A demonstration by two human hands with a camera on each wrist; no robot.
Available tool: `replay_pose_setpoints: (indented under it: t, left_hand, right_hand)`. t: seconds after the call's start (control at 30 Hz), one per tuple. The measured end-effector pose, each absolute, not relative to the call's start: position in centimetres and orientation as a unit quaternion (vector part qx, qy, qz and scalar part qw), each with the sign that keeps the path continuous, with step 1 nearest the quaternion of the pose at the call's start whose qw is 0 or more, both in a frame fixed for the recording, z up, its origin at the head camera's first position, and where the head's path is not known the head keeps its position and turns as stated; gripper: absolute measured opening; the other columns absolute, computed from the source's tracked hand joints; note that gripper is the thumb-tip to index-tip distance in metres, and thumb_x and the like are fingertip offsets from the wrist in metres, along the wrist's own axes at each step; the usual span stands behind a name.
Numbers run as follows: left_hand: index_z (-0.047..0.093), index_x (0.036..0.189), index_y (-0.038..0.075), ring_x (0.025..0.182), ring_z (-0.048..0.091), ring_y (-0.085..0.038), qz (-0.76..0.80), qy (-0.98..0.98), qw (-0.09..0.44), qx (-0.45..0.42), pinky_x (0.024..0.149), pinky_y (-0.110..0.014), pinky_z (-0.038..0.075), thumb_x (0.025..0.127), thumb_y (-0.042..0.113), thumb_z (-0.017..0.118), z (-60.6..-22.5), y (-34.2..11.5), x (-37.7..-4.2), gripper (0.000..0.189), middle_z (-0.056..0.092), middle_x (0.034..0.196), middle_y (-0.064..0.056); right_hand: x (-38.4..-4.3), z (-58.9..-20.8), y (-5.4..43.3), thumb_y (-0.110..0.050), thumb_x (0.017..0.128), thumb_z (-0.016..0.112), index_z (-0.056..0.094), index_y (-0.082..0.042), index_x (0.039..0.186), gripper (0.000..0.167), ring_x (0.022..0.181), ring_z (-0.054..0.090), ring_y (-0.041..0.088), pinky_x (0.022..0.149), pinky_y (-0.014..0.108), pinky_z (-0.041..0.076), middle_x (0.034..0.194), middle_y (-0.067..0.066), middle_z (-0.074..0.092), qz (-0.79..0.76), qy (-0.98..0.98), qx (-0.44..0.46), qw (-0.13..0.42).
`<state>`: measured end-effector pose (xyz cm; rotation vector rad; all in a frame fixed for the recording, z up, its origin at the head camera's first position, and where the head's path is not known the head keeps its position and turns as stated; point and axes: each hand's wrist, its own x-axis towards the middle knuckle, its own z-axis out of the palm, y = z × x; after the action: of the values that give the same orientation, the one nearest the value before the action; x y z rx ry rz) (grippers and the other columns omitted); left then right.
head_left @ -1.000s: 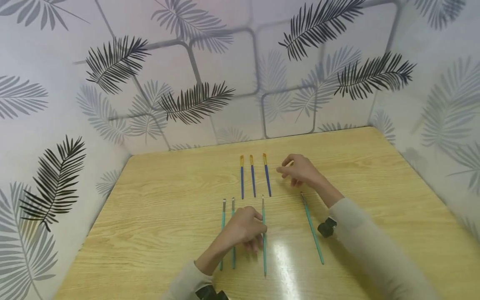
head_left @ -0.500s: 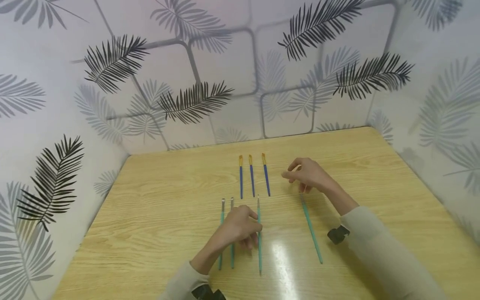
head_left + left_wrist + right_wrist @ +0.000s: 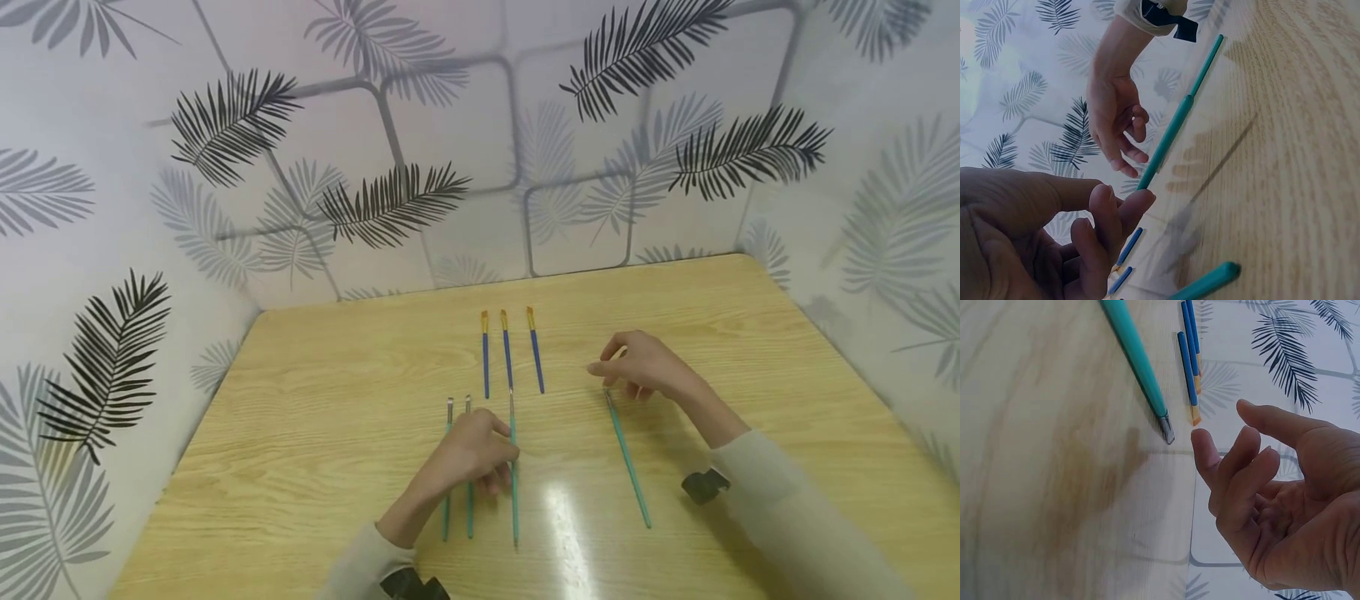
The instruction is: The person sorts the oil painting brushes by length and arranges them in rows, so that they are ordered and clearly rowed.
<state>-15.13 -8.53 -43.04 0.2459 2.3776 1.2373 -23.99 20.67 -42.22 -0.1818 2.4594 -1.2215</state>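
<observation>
My left hand (image 3: pixel 476 448) pinches a slim teal paintbrush (image 3: pixel 515 504) between thumb and fingers, its bristles pointing away from me. In the left wrist view this brush's handle (image 3: pixel 1169 134) stands off the wood, with its shadow to one side. Two more teal paintbrushes lie partly under my left wrist, one on the left (image 3: pixel 446 518) and one beside it (image 3: pixel 470 512). My right hand (image 3: pixel 645 364) hovers with loosely bent fingers and holds nothing. Just below it a slanted teal paintbrush (image 3: pixel 628 462) lies on the table, its metal ferrule and bristles showing in the right wrist view.
Farther back three blue paintbrushes with golden bristles lie in a row, the left one (image 3: pixel 485 362), the middle one (image 3: pixel 507 354) and the right one (image 3: pixel 537 360). The wooden table (image 3: pixel 322 400) meets a leaf-patterned wall covering (image 3: pixel 450 225) at its back and sides.
The pinched teal brush has shifted left with my left hand, toward the two teal brushes there. My right hand has drawn back to the right and nearer to me, over the slanted brush's tip.
</observation>
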Motion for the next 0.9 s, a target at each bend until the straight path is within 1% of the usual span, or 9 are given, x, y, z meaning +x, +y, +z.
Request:
replay_pose_setpoints:
  t: [0.13,0.27,0.37,0.57,0.67,0.9]
  left_hand:
    - [0.051,0.132,-0.017,0.041,0.064,-0.017,0.455,0.857,0.223,0.093,0.046,-0.031,0.056,0.088,0.002,0.06,-43.0,-8.8,-15.2,0.049,0.071,0.062,-0.013]
    - [0.053,0.13,-0.016,0.042,0.064,-0.018,0.46,0.855,0.226,0.077,0.047,-0.032,0.056,0.088,0.004,0.061,-42.9,-9.0,-15.3,0.047,0.071,0.065,-0.015]
    - [0.052,0.131,-0.015,0.043,0.064,-0.017,0.464,0.853,0.23,0.06,0.047,-0.031,0.057,0.088,0.005,0.062,-42.8,-9.1,-15.3,0.049,0.071,0.066,-0.014]
    - [0.053,0.131,-0.015,0.042,0.064,-0.016,0.458,0.858,0.227,0.062,0.045,-0.028,0.055,0.087,0.004,0.062,-43.0,-9.4,-15.4,0.048,0.071,0.064,-0.012]
    - [0.053,0.13,-0.015,0.042,0.064,-0.015,0.454,0.859,0.226,0.064,0.043,-0.025,0.053,0.087,0.005,0.062,-43.1,-9.5,-15.4,0.049,0.071,0.063,-0.011]
    - [0.053,0.131,-0.016,0.041,0.063,-0.014,0.45,0.862,0.225,0.072,0.042,-0.025,0.052,0.086,0.004,0.061,-43.0,-9.6,-15.5,0.05,0.071,0.063,-0.011]
  right_hand:
    - [-23.5,-42.2,21.1,-0.035,0.092,0.07,0.056,0.001,0.117,0.045,0.05,0.051,0.014,0.047,0.024,0.043,0.094,0.016,0.074,-0.426,0.879,-0.065,0.203]
    - [-23.0,-42.3,21.6,-0.033,0.092,0.071,0.058,0.0,0.11,0.04,0.049,0.047,0.012,0.046,0.024,0.041,0.09,0.014,0.075,-0.419,0.881,-0.066,0.209]
    - [-22.5,-42.3,21.7,-0.033,0.091,0.071,0.06,-0.001,0.104,0.036,0.048,0.048,0.011,0.046,0.024,0.041,0.086,0.013,0.074,-0.413,0.883,-0.062,0.214]
    - [-21.5,-42.7,22.0,-0.034,0.09,0.073,0.063,-0.003,0.096,0.033,0.048,0.054,0.013,0.046,0.025,0.045,0.078,0.009,0.073,-0.389,0.892,-0.073,0.219]
    - [-21.2,-42.9,22.2,-0.032,0.089,0.074,0.064,-0.003,0.092,0.031,0.047,0.057,0.014,0.045,0.024,0.044,0.073,0.007,0.073,-0.379,0.895,-0.081,0.219]
    - [-20.7,-43.1,22.3,-0.031,0.086,0.077,0.065,-0.004,0.087,0.03,0.047,0.06,0.014,0.044,0.022,0.043,0.069,0.007,0.073,-0.376,0.896,-0.076,0.224]
